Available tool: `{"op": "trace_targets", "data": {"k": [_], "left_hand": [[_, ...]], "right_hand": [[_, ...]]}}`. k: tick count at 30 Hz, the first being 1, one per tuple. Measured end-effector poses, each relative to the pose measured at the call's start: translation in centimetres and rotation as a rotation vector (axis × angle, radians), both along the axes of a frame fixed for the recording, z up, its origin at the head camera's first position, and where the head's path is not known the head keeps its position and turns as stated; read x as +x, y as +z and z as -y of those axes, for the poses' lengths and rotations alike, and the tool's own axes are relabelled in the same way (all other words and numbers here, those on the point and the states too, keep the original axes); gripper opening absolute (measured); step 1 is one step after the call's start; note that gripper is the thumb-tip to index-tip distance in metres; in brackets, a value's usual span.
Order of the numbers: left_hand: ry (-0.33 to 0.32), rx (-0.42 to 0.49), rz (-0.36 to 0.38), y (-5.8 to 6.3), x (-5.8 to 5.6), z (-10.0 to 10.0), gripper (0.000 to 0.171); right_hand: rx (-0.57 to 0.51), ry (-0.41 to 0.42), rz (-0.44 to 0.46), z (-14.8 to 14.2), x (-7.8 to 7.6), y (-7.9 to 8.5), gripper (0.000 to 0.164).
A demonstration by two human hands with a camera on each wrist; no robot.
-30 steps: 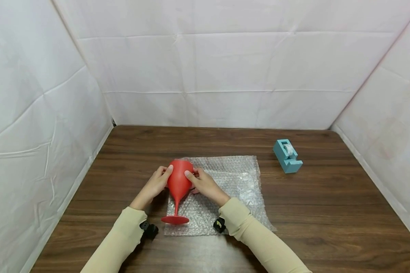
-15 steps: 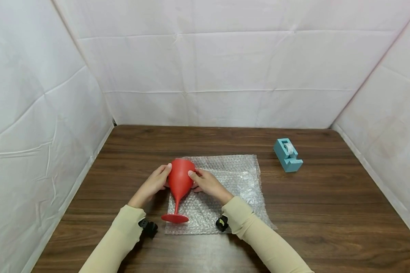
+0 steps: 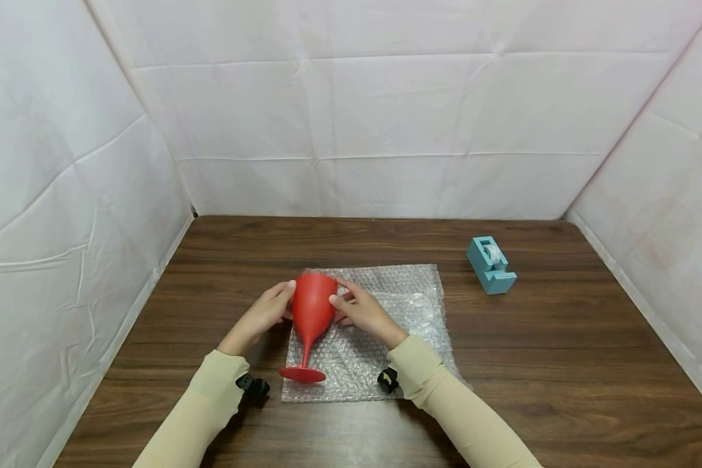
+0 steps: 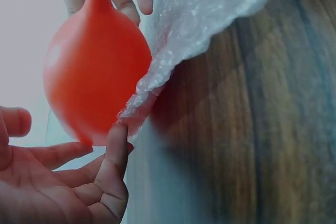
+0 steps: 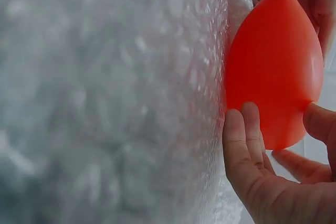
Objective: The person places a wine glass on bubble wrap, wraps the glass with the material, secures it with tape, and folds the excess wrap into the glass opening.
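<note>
A red goblet (image 3: 314, 305) lies on its side on the left part of a clear bubble-wrap sheet (image 3: 409, 325), its foot towards me. On the goblet's left is my left hand (image 3: 263, 315). In the left wrist view its thumb stands away from the bowl, while its outstretched fingers (image 4: 116, 148) touch the rim and the edge of the wrap. From the other side my right hand (image 3: 367, 316) holds the bowl. The right wrist view has its thumb (image 5: 320, 121) against one side and its fingers (image 5: 239, 140) on the opposite side, beside the wrap.
A light-blue tape dispenser (image 3: 491, 265) with a clear roll stands at the right rear of the brown wooden table (image 3: 561, 338). White sheeting (image 3: 386, 117) walls the table at the back and both sides.
The goblet has shifted slightly to the right on the wrap. My right hand has moved a little rightwards with it. My left hand has stayed nearly in place.
</note>
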State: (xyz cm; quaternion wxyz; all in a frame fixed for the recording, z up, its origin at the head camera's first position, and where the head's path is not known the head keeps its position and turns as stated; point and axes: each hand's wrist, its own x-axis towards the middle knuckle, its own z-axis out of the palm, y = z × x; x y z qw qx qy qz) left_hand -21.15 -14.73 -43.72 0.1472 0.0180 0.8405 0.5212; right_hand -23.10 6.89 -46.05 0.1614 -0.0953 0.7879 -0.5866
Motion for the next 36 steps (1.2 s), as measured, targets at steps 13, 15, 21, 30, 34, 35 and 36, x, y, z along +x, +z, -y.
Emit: {"op": "trace_targets", "data": {"k": [13,15,21,30,34,35,36], "left_hand": [[-0.035,-0.003,-0.022,1.1,0.3,-0.7,0.055],[-0.037,0.001,-0.024,1.1,0.3,-0.8,0.053],[-0.045,0.013,-0.042,1.1,0.2,-1.0,0.049],[-0.047,0.066,-0.115,0.7,0.2,-1.3,0.043],[-0.027,0.095,-0.151,0.3,0.1,-1.5,0.041],[-0.021,0.102,-0.159,0.2,0.1,-1.6,0.041],[-0.014,0.108,-0.166,0.1,0.1,-1.7,0.041]], "right_hand": [[-0.007,-0.009,-0.014,-1.4,0.4,0.1,0.054],[-0.011,-0.008,-0.016,-1.6,0.5,0.1,0.054],[-0.012,-0.020,0.000,-1.9,0.2,-0.1,0.056],[-0.001,-0.038,0.032,-2.6,0.3,0.1,0.061],[-0.010,-0.026,0.054,-2.9,0.3,0.3,0.060],[-0.010,-0.024,0.058,-2.9,0.3,0.3,0.060],[-0.009,-0.020,0.060,-3.0,0.3,0.3,0.060]]}}
